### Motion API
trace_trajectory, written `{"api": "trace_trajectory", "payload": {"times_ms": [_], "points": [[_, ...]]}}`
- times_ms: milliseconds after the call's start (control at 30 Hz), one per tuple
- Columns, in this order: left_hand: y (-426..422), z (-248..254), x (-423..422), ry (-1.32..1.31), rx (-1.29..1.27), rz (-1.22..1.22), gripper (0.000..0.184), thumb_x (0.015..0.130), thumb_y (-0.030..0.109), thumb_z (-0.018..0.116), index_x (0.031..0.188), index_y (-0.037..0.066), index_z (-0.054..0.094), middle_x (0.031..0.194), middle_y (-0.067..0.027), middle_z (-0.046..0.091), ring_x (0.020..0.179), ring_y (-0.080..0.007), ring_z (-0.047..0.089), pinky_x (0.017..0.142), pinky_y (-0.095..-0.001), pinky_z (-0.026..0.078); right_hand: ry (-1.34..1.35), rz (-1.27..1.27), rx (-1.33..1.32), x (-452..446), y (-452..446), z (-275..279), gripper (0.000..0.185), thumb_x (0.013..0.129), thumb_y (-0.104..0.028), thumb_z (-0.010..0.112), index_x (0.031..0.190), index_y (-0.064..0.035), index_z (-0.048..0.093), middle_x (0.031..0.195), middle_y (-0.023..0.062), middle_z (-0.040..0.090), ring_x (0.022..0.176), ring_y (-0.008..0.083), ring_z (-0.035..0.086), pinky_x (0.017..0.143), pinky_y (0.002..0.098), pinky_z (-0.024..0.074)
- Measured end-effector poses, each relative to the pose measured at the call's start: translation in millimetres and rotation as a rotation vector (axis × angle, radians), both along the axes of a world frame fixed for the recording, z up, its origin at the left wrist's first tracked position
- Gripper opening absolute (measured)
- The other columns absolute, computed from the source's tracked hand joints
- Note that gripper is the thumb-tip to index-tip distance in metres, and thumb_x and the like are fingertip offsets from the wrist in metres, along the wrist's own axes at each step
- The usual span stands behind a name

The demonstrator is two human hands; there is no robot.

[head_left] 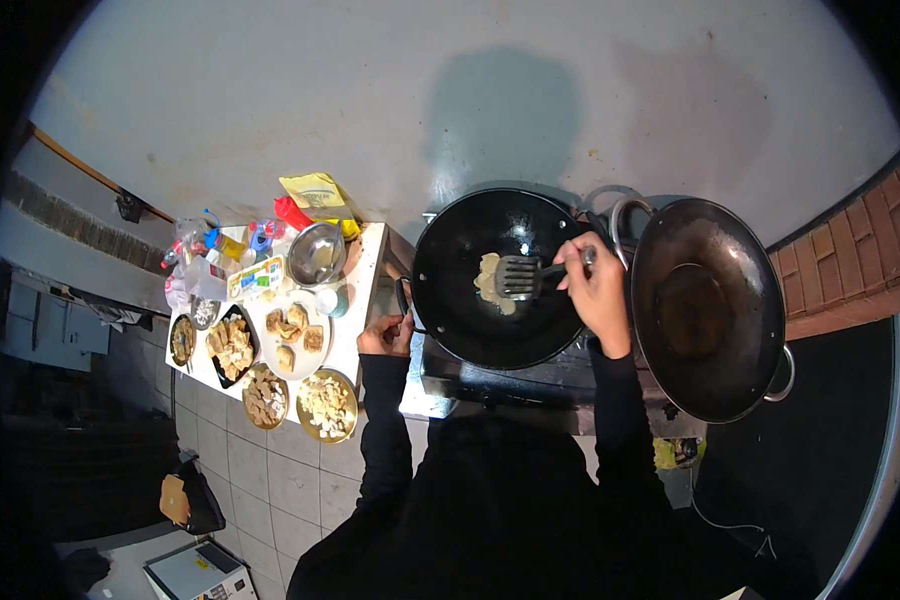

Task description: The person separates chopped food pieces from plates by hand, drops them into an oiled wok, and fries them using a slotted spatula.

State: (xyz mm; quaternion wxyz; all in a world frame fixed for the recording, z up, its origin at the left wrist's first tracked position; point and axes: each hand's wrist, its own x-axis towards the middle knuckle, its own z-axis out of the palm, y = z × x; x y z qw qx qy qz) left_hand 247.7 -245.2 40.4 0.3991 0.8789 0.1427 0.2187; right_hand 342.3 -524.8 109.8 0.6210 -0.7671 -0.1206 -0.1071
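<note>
The person's right hand (596, 295) has its fingers clamped on the handle of a dark, slotted spatula (517, 278), whose head overlaps a pale, irregular piece of food (487, 284) inside a round black wok (470, 335). The left hand (386, 336) has its fingers closed on the wok's black side handle (402, 296).

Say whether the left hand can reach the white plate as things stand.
Probably yes: nothing seems to block the left hand from the white plate, though it must first release the wok handle it appears to hold.
</note>
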Motion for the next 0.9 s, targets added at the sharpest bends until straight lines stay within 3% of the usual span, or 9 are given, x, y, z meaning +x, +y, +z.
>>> {"api": "trace_trajectory", "payload": {"times_ms": [100, 267, 367, 433, 533, 633, 767, 900], "points": [[-2.0, 3.6, -0.8, 0.007, -0.021, 0.005, 0.022, 0.079, 0.018, 0.073, 0.078, -0.003, 0.067, 0.055, -0.003, 0.055, 0.048, -0.0071, 0.045, 0.047, -0.0229, 0.037, 0.019, -0.038, -0.093, -6.7, -18.2, 21.1, 0.012, 0.092, -0.009, 0.053, 0.085, 0.0009, 0.052, 0.068, 0.0057, 0.059, 0.055, 0.0108, 0.056, 0.047, 0.025, 0.0439], [-5.8, 5.6, -1.9, -0.023, -0.047, 0.01, 0.023, 0.079, 0.018, 0.073, 0.078, -0.004, 0.067, 0.057, -0.0022, 0.053, 0.051, -0.0065, 0.045, 0.048, -0.0224, 0.037, -0.076, -0.05, -0.258, 0.2, -23.7, 14.9, 0.01, 0.087, -0.007, 0.057, 0.082, -0.0004, 0.052, 0.061, 0.0152, 0.052, 0.049, 0.0269, 0.052, 0.049, 0.0348, 0.0375], [-5.7, 7.2, -2.5, 0.007, -0.056, 0.033, 0.023, 0.079, 0.018, 0.073, 0.078, -0.004, 0.066, 0.057, -0.002, 0.052, 0.051, -0.0065, 0.044, 0.048, -0.0222, 0.037, -0.05, -0.063, -0.256, 4.8, -4.4, -9.7, 0.011, 0.087, -0.008, 0.058, 0.081, -0.0014, 0.052, 0.059, 0.0148, 0.05, 0.047, 0.0269, 0.05, 0.047, 0.035, 0.0353], [-4.7, 4.0, -1.5, -0.001, -0.078, 0.03, 0.024, 0.079, 0.018, 0.073, 0.077, -0.004, 0.066, 0.057, -0.0023, 0.052, 0.051, -0.0066, 0.045, 0.048, -0.0224, 0.037, -0.047, -0.045, -0.072, 6.3, 15.8, -25.7, 0.01, 0.089, -0.006, 0.056, 0.081, -0.0007, 0.051, 0.059, 0.012, 0.054, 0.049, 0.019, 0.055, 0.047, 0.0298, 0.0378], [-0.3, -1.8, 0.3, -0.038, -0.003, 0.002, 0.024, 0.079, 0.019, 0.073, 0.077, -0.004, 0.066, 0.057, -0.0029, 0.053, 0.05, -0.007, 0.045, 0.048, -0.0226, 0.037, 0.004, -0.023, 0.0, 0.4, 27.4, -17.8, 0.011, 0.091, -0.006, 0.053, 0.083, 0.0014, 0.052, 0.067, 0.0076, 0.06, 0.056, 0.0137, 0.061, 0.046, 0.0262, 0.0448], [-2.5, -0.5, -1.3, -0.034, -0.073, 0.006, 0.023, 0.079, 0.019, 0.074, 0.077, -0.003, 0.067, 0.057, -0.0031, 0.053, 0.049, -0.0077, 0.046, 0.047, -0.0232, 0.036, -0.052, 0.02, 0.074, -4.0, 24.0, -5.5, 0.01, 0.091, -0.006, 0.054, 0.084, 0.0022, 0.052, 0.071, 0.0081, 0.061, 0.056, 0.0138, 0.061, 0.046, 0.0261, 0.0465], [-2.3, 2.8, -1.3, -0.013, -0.015, 0.006, 0.024, 0.079, 0.02, 0.073, 0.077, -0.003, 0.067, 0.056, -0.0036, 0.053, 0.049, -0.0083, 0.045, 0.047, -0.0236, 0.036, -0.147, 0.002, -0.09, -8.1, 9.9, 1.6, 0.007, 0.088, -0.003, 0.056, 0.084, 0.0019, 0.052, 0.073, 0.0113, 0.059, 0.055, 0.0198, 0.056, 0.05, 0.0298, 0.042], [-0.3, -4.2, -1.3, -0.049, -0.008, 0.001, 0.025, 0.079, 0.02, 0.073, 0.077, -0.003, 0.066, 0.057, -0.004, 0.053, 0.049, -0.0082, 0.045, 0.046, -0.0236, 0.036, -0.133, -0.011, -0.091, -9.8, 2.1, 4.1, 0.006, 0.086, -0.003, 0.057, 0.084, 0.0012, 0.052, 0.072, 0.0133, 0.057, 0.056, 0.0232, 0.053, 0.051, 0.0319, 0.0397]]}}
